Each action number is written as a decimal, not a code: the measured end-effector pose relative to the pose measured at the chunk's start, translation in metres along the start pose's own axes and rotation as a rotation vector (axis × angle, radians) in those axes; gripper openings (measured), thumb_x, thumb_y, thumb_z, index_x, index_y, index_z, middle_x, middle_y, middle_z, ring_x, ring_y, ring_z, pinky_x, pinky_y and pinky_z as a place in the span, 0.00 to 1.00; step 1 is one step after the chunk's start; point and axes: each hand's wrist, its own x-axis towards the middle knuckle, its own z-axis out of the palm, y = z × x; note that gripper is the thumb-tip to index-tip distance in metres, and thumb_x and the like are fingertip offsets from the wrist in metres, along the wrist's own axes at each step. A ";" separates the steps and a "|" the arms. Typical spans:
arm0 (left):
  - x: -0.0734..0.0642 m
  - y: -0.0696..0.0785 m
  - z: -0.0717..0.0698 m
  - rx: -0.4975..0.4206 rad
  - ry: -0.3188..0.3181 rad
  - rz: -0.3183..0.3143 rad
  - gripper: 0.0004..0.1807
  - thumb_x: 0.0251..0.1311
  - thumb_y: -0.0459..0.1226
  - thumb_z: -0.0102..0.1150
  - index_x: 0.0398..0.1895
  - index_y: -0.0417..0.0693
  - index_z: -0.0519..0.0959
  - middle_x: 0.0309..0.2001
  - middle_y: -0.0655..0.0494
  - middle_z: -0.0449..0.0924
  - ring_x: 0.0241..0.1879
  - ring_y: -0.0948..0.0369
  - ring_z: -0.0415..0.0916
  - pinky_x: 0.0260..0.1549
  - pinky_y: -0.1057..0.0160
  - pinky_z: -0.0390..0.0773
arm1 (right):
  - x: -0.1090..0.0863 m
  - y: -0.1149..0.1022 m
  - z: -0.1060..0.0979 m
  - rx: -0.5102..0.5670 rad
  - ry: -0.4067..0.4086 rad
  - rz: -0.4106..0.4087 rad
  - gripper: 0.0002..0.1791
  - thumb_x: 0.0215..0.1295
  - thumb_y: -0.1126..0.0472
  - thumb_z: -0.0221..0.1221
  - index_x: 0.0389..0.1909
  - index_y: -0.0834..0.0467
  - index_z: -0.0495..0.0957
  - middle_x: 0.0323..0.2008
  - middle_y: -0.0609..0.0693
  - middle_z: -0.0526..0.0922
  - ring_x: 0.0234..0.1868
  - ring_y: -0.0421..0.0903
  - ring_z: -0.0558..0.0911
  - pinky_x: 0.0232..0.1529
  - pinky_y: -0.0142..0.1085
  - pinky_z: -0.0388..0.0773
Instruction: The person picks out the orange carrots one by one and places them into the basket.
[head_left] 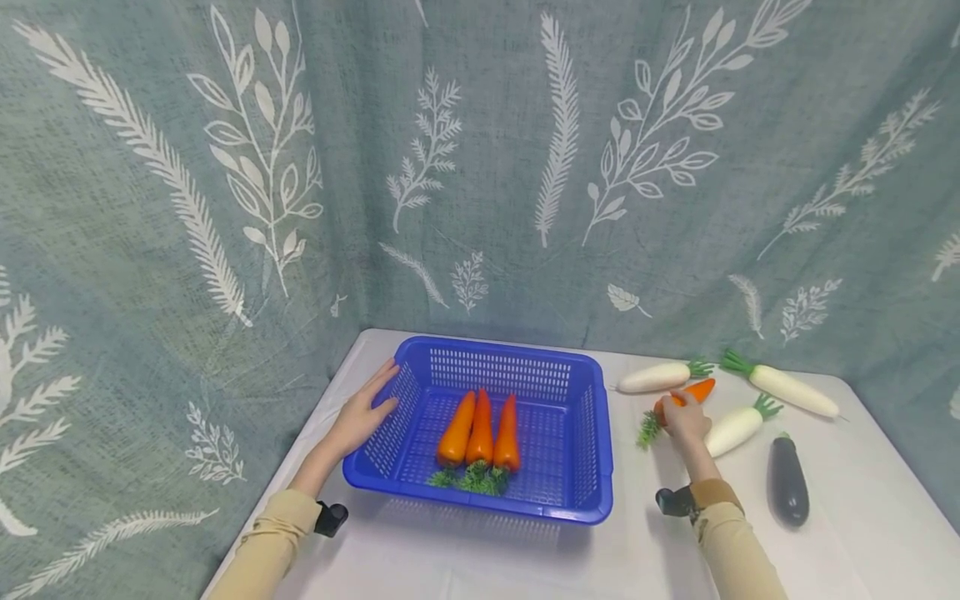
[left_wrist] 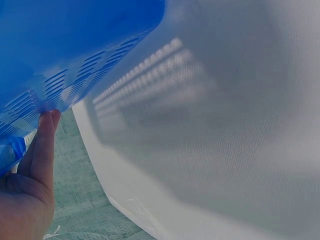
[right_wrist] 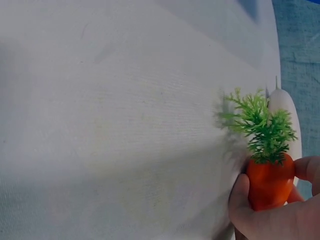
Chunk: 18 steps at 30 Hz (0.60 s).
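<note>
A blue plastic basket (head_left: pixel 577 510) stands on the table, with several orange carrots (head_left: pixel 480 433) lying inside, their green tops toward the near wall. My left hand (head_left: pixel 363 417) holds the basket's left rim, thumb over the inner side. In the left wrist view, the fingers (left_wrist: pixel 45 137) of that hand rest against the outer slotted wall. To the right of the basket, my right hand (head_left: pixel 686 421) grips another carrot (head_left: pixel 702 389). The right wrist view shows this carrot (right_wrist: pixel 270 182) between thumb and fingers, its leafy top pointing away from the palm.
White radishes with green tops lie around the right hand: one behind (head_left: pixel 654 377), one beside it (head_left: pixel 735 431), one farther right (head_left: pixel 795 392). A dark eggplant (head_left: pixel 789 483) lies at the right. A patterned curtain (head_left: pixel 480 167) hangs behind the white-covered table (head_left: pixel 465 567).
</note>
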 end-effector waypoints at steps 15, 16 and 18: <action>0.001 0.000 -0.001 -0.003 -0.012 -0.019 0.30 0.69 0.29 0.48 0.72 0.32 0.57 0.75 0.38 0.48 0.73 0.40 0.46 0.69 0.41 0.50 | 0.001 0.002 0.005 -0.029 0.032 -0.006 0.27 0.70 0.59 0.43 0.67 0.67 0.63 0.64 0.71 0.61 0.65 0.70 0.54 0.60 0.53 0.69; 0.001 0.000 -0.001 -0.005 -0.012 -0.019 0.30 0.69 0.29 0.48 0.72 0.32 0.57 0.75 0.38 0.48 0.73 0.41 0.46 0.69 0.41 0.50 | 0.000 0.002 0.005 -0.030 0.034 -0.006 0.27 0.70 0.59 0.43 0.67 0.67 0.63 0.64 0.71 0.61 0.65 0.70 0.54 0.60 0.54 0.68; 0.001 0.000 -0.001 -0.006 -0.012 -0.017 0.30 0.68 0.29 0.48 0.72 0.32 0.57 0.75 0.38 0.48 0.73 0.40 0.46 0.69 0.41 0.50 | 0.000 0.001 0.005 -0.029 0.038 -0.005 0.27 0.70 0.59 0.43 0.67 0.67 0.63 0.64 0.71 0.62 0.65 0.70 0.54 0.61 0.54 0.66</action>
